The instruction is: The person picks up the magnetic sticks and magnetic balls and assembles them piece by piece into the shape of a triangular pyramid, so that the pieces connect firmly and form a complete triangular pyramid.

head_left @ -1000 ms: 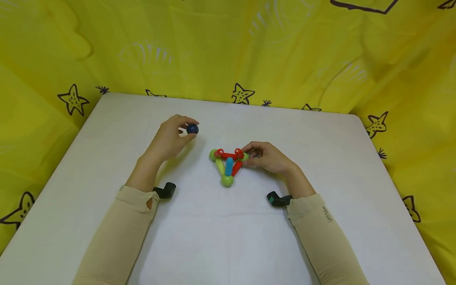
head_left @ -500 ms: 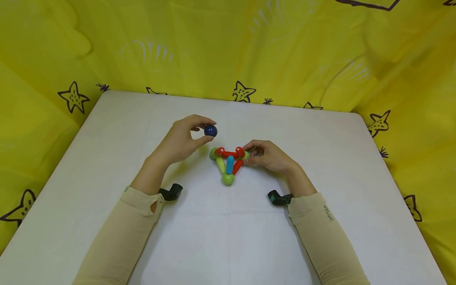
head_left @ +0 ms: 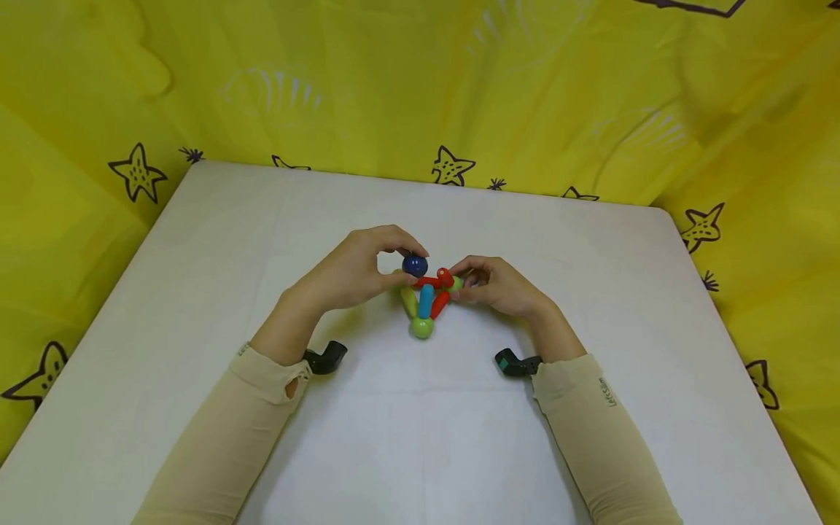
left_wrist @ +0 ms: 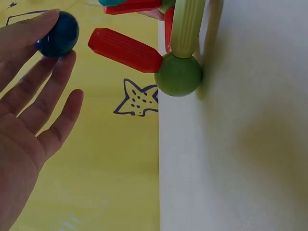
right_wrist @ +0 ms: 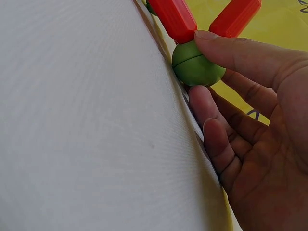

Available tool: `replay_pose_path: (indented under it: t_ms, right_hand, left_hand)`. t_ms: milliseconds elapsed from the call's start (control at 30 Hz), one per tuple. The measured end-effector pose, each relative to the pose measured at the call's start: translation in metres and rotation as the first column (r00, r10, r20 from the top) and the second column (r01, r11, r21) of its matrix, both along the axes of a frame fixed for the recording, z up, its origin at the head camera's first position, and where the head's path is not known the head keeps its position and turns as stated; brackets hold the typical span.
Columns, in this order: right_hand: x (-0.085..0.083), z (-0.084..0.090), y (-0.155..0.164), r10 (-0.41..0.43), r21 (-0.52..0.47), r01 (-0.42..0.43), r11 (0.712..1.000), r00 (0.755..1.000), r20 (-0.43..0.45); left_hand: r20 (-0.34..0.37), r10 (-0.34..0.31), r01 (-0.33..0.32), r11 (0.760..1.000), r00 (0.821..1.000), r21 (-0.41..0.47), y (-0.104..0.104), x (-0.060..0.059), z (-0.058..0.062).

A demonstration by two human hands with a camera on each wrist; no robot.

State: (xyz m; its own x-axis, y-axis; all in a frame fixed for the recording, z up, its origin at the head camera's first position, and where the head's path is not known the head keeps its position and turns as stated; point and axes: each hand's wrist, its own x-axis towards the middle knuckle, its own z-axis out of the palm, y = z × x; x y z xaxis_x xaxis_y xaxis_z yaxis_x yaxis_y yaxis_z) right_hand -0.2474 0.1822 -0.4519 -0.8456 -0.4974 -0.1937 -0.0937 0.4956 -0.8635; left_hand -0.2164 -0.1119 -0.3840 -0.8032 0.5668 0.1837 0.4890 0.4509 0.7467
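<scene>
Thumb and fingertips of my left hand [head_left: 354, 270] pinch a dark blue ball [head_left: 415, 265] above the left corner of a small triangular frame of magnetic rods and balls. In the left wrist view, the ball is apart from the free end of a raised red rod [left_wrist: 125, 49], which rises from a green ball [left_wrist: 178, 74]. My right hand [head_left: 495, 288] holds the frame's right green ball [right_wrist: 192, 67] between thumb and fingers. A light-blue rod [head_left: 426, 301] stands up from the front green ball [head_left: 422, 328]. Yellow-green [head_left: 409, 302] and red rods [head_left: 440, 305] form the front sides.
The frame rests on a white-covered table [head_left: 420, 437]. A yellow curtain [head_left: 367, 87] with dark star drawings hangs behind and at both sides. Black wrist cameras [head_left: 326, 358] sit at both wrists, low over the table.
My left hand has carried the dark blue ball rightward and slightly nearer, from left of the frame to over its left corner. My right hand has kept its hold on the right green ball.
</scene>
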Motion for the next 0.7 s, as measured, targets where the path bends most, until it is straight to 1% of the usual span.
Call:
replay_pose_path:
  t_ms: [100, 200, 400, 700]
  right_hand:
    - [0.000, 0.000, 0.000, -0.002, 0.001, 0.002, 1.000, 1.000, 0.005]
    - [-0.001, -0.001, 0.000, -0.006, 0.001, 0.006, 1.000, 1.000, 0.007]
    - [-0.001, -0.001, 0.000, -0.011, 0.001, 0.011, 1.000, 1.000, 0.004]
    - [0.000, -0.001, -0.001, -0.008, -0.007, 0.008, 1.000, 1.000, 0.002]
  left_hand:
    - [0.021, -0.020, 0.020, 0.999, 1.000, -0.027, 0.001, 0.000, -0.001]
    - [0.025, -0.018, 0.019, 0.999, 1.000, -0.048, 0.002, -0.001, -0.002]
    - [0.002, 0.006, -0.006, 0.999, 1.000, -0.045, 0.004, -0.001, -0.004]
    - [-0.012, -0.014, 0.013, 0.999, 1.000, -0.040, 0.011, 0.001, -0.008]
